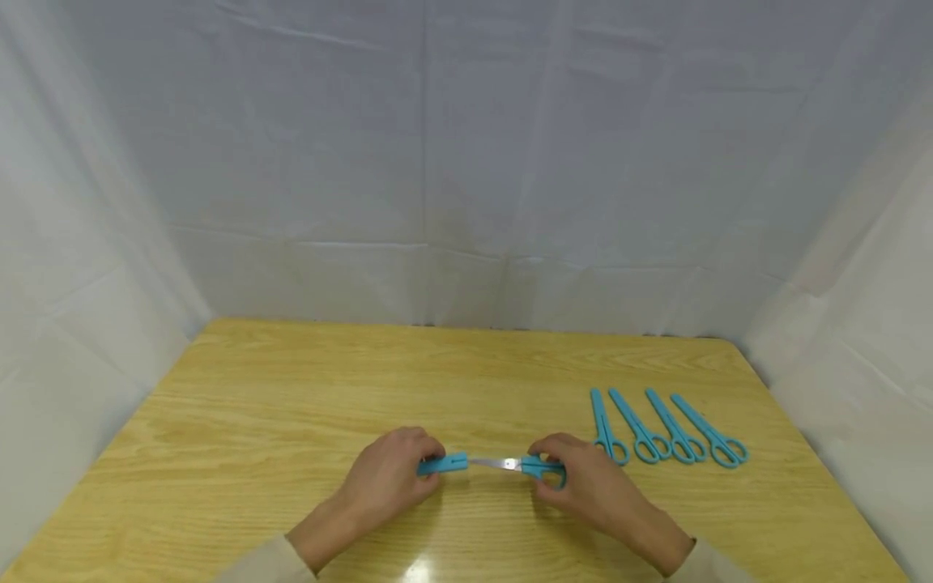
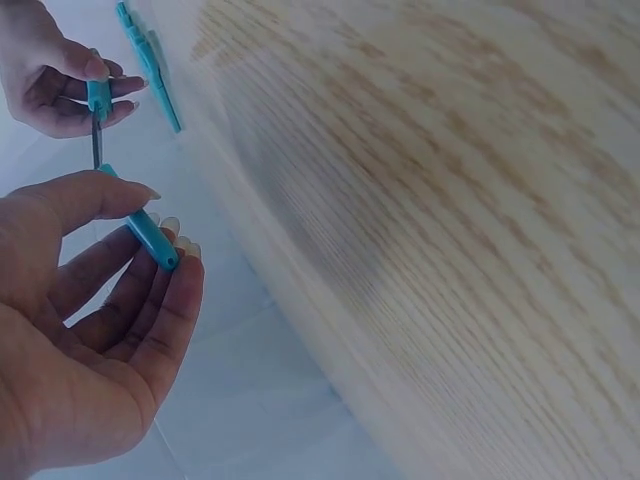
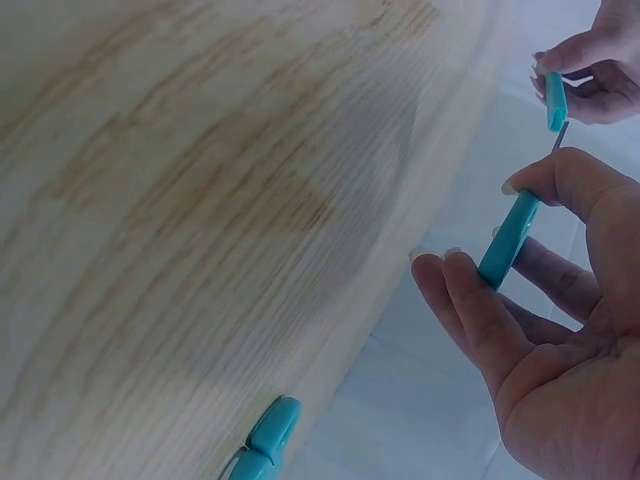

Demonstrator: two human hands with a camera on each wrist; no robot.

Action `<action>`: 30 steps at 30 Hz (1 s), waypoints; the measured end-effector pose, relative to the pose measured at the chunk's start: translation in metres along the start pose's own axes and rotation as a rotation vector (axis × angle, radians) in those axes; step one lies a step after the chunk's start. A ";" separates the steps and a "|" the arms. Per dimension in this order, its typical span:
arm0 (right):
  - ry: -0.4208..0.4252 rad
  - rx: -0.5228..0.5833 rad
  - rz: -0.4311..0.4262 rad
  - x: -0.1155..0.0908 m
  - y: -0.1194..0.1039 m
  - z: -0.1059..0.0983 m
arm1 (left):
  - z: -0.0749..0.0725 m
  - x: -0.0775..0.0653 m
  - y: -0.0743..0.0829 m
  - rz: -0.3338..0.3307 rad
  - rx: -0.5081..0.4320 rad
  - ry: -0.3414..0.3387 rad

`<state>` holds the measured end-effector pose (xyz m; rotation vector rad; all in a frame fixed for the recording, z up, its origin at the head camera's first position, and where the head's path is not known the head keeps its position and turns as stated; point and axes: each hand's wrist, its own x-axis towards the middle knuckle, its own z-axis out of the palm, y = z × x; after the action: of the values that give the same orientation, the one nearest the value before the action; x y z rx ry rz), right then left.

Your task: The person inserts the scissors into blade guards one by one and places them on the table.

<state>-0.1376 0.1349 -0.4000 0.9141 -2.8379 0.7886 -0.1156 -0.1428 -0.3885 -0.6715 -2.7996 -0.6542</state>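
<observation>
My left hand (image 1: 394, 470) pinches a blue blade cover (image 1: 446, 463) between thumb and fingers, its open end facing right. Opposite it, my right hand (image 1: 586, 482) holds a pair of scissors (image 1: 534, 466) by the blue handles. The bare metal blades (image 1: 499, 463) point left, with their tips right at the mouth of the cover. Seen from the left wrist, the cover (image 2: 150, 240) lies between thumb and fingertips, and the blades run from it toward the other hand. In the right wrist view the handle (image 3: 508, 240) sits between my right thumb and fingers.
Several blue scissors with covered blades (image 1: 659, 425) lie side by side on the right of the wooden table (image 1: 291, 389), handles toward me. White sheeting (image 1: 466, 162) hangs behind the table and along both sides.
</observation>
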 end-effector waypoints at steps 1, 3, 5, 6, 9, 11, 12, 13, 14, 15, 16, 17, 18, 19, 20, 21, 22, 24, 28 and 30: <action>-0.001 0.000 -0.001 0.000 0.000 0.000 | 0.000 0.000 0.000 -0.001 0.001 -0.002; -0.007 0.002 -0.004 0.000 0.000 0.000 | 0.001 -0.001 0.000 0.003 0.002 -0.002; -0.021 0.014 -0.003 0.000 0.000 0.000 | 0.002 -0.001 0.000 0.010 0.005 0.003; -0.026 0.020 -0.004 0.000 0.000 0.000 | 0.002 -0.001 0.000 0.015 0.005 0.005; -0.033 0.035 -0.005 0.000 0.001 0.000 | 0.003 -0.002 0.001 0.024 0.005 0.009; -0.032 0.038 -0.005 0.000 0.001 0.000 | 0.003 -0.002 0.001 0.026 0.006 0.010; -0.031 0.037 -0.003 0.000 0.001 0.000 | 0.003 -0.002 0.000 0.023 0.010 0.011; -0.030 0.039 0.002 0.000 0.001 0.000 | 0.004 -0.002 0.000 0.019 0.015 0.012; -0.033 0.041 0.007 0.000 0.002 0.000 | 0.004 -0.002 0.000 0.018 0.019 0.014; -0.036 0.042 0.012 0.000 0.002 0.000 | 0.004 -0.002 0.000 0.016 0.024 0.015; -0.038 0.042 0.015 -0.001 0.003 0.001 | 0.004 -0.002 -0.001 0.016 0.027 0.017; -0.039 0.039 0.018 -0.001 0.003 0.001 | 0.004 -0.003 -0.001 0.016 0.030 0.019; -0.037 0.036 0.017 -0.001 0.003 0.001 | 0.004 -0.003 -0.001 0.015 0.031 0.019; -0.035 0.031 0.014 -0.001 0.003 0.001 | 0.004 -0.003 -0.001 0.016 0.028 0.019; -0.031 0.023 0.009 -0.001 0.003 0.001 | 0.004 -0.003 0.000 0.019 0.022 0.019; -0.027 0.016 0.003 -0.001 0.003 0.001 | 0.004 -0.003 0.000 0.018 0.016 0.017; -0.022 0.010 -0.002 -0.001 0.003 0.001 | 0.004 -0.003 0.000 0.020 0.009 0.014; -0.021 0.003 -0.008 0.000 0.002 0.002 | 0.004 -0.003 0.001 0.027 -0.004 0.009; -0.030 -0.014 -0.017 0.002 0.002 0.004 | 0.005 -0.003 0.002 0.046 -0.020 -0.008; -0.032 -0.023 -0.019 0.002 0.001 0.004 | 0.005 -0.003 0.002 0.057 -0.021 -0.009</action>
<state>-0.1399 0.1326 -0.4039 0.9579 -2.8550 0.7448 -0.1119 -0.1399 -0.3930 -0.7573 -2.7740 -0.6721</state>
